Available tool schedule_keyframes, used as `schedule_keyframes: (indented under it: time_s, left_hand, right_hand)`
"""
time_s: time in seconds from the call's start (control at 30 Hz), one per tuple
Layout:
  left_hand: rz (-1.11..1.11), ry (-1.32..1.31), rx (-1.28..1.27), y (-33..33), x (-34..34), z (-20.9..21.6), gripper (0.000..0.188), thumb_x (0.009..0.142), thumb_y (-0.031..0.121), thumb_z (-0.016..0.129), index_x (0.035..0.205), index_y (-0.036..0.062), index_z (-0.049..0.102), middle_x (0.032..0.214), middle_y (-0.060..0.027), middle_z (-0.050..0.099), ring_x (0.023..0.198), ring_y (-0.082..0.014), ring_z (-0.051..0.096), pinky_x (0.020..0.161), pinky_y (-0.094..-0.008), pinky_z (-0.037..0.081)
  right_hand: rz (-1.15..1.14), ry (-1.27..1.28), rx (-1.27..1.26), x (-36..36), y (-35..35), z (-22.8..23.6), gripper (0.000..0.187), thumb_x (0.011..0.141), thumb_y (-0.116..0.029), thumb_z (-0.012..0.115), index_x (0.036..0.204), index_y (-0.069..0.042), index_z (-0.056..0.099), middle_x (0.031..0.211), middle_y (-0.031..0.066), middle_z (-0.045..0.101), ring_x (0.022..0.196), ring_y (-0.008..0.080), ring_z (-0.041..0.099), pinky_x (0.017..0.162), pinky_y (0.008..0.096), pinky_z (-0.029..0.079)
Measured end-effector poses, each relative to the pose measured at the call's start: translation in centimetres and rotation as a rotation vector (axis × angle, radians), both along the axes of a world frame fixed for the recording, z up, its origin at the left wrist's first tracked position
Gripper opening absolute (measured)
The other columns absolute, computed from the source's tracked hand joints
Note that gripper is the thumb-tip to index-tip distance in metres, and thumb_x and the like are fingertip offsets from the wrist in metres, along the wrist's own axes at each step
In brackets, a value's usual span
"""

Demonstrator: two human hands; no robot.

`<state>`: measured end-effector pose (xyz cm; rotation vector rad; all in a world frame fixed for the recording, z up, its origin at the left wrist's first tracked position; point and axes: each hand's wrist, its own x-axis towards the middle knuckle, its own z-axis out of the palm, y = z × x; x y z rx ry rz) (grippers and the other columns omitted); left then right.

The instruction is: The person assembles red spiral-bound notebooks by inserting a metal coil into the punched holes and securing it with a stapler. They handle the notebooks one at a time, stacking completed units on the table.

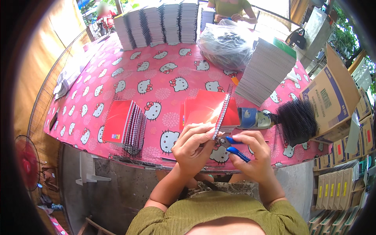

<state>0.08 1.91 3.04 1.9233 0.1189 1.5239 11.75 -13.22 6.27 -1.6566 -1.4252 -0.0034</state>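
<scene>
My left hand (192, 148) is closed on a red spiral notebook (207, 103), tilted up above the table with its wire-bound edge on the right. In my right hand (254, 153) are small pliers with blue handles (237, 153). Their jaws are at the lower end of the notebook's spiral, by my left fingertips. The handles are spread apart between thumb and fingers. More red notebooks (232, 106) lie behind the held one. To the left, a stack of red spiral notebooks (119, 119) sits near the front edge.
Black spiral coils (295, 121) lie at the right, beside a blue patterned container (252, 118) and an open cardboard box (333, 94). Farther back are a paper stack (266, 70), a plastic bag (227, 43) and tall bound stacks (156, 23). Another person (231, 8) works across the pink table (164, 84).
</scene>
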Motion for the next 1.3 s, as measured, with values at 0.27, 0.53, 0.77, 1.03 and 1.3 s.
schedule_keyframes:
  time_s: [0.27,0.53,0.77,1.03,1.3]
  left_hand:
    - [0.001,-0.003,0.190,0.8,0.0,0.1,0.027,0.068,-0.009,0.078,0.089,0.0023,0.066,0.087,-0.0122,0.071,0.082,-0.0246,0.068,0.071,-0.0351,0.055]
    - [0.056,-0.023,0.172,1.7,-2.0,2.4,0.028,0.067,-0.005,0.081,0.090,0.0014,0.068,0.091,-0.0145,0.069,0.081,-0.0253,0.066,0.068,-0.0337,0.056]
    - [0.044,-0.022,0.214,1.3,-4.6,3.6,0.032,0.067,-0.007,0.074,0.098,-0.0008,0.070,0.100,-0.0107,0.061,0.080,-0.0223,0.061,0.068,-0.0294,0.052]
    - [0.692,-0.174,0.269,5.4,-13.4,4.2,0.057,0.084,0.025,0.074,0.128,-0.0046,0.052,0.117,-0.0122,0.056,0.105,-0.0267,0.058,0.093,-0.0423,0.046]
    - [0.528,-0.285,-0.662,16.2,-17.9,-5.8,0.080,0.098,0.063,0.017,0.137,-0.0028,0.041,0.137,-0.0171,0.048,0.125,-0.0268,0.047,0.109,-0.0407,0.029]
  right_hand:
    - [0.301,1.131,-0.281,1.0,-1.0,-2.7,0.035,0.088,-0.022,0.067,0.110,0.005,0.062,0.100,0.0110,0.066,0.088,0.0157,0.063,0.074,0.0302,0.052]
    - [-0.338,-0.225,-0.422,3.8,-5.7,-10.2,0.040,0.076,-0.020,0.075,0.109,-0.002,0.062,0.117,0.0194,0.057,0.114,0.0370,0.053,0.098,0.0484,0.042]
    - [0.034,-0.479,0.380,-2.6,4.2,1.4,0.051,0.076,-0.015,0.074,0.123,-0.016,0.057,0.128,0.0162,0.051,0.116,0.0372,0.052,0.100,0.0502,0.042]
    - [0.443,-0.320,0.418,-9.4,14.1,6.2,0.042,0.078,-0.002,0.068,0.116,-0.020,0.063,0.106,0.0082,0.057,0.085,0.0241,0.055,0.080,0.0378,0.049]
    - [0.167,0.407,0.044,-11.6,26.4,-2.7,0.036,0.079,-0.010,0.065,0.114,-0.001,0.062,0.107,0.0130,0.061,0.098,0.0312,0.060,0.087,0.0376,0.049]
